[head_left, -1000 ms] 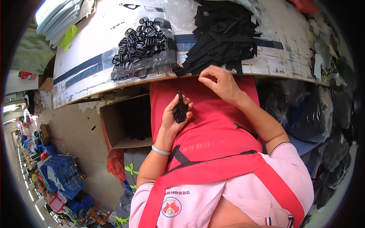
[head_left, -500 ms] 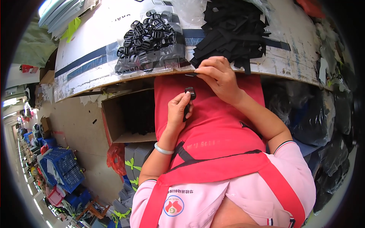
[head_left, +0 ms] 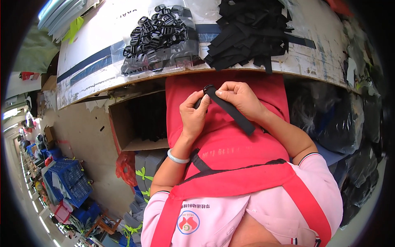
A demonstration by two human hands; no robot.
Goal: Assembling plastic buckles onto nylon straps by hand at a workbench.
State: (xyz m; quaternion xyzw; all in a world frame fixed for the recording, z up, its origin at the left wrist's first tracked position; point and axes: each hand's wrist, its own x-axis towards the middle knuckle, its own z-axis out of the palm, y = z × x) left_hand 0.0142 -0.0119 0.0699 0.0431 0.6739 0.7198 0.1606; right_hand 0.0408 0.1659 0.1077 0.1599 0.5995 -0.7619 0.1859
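Note:
My left hand (head_left: 194, 112) is closed on a small black plastic buckle (head_left: 207, 88), whose top shows above the fingertips. Pinched in my right hand (head_left: 240, 99) is a black webbing strap (head_left: 234, 112), its end up against the buckle. Whether the strap passes through the buckle's slot cannot be made out. The strap's free part slants down to the right over the red apron (head_left: 230, 144). On the table ahead lie a pile of black buckles (head_left: 158, 35) on clear plastic and, right of it, a heap of black strap pieces (head_left: 251, 33).
The white tabletop (head_left: 98, 45) ends in a curved edge just beyond my hands. Below it at the left stands an open cardboard box (head_left: 142, 144) with dark contents. Clear bags of dark goods (head_left: 333, 123) crowd the right side. A blue crate (head_left: 70, 185) is on the left.
My right hand has come back from the strap heap toward my left, carrying a strap. Its end now meets the buckle, which my left hand has raised slightly.

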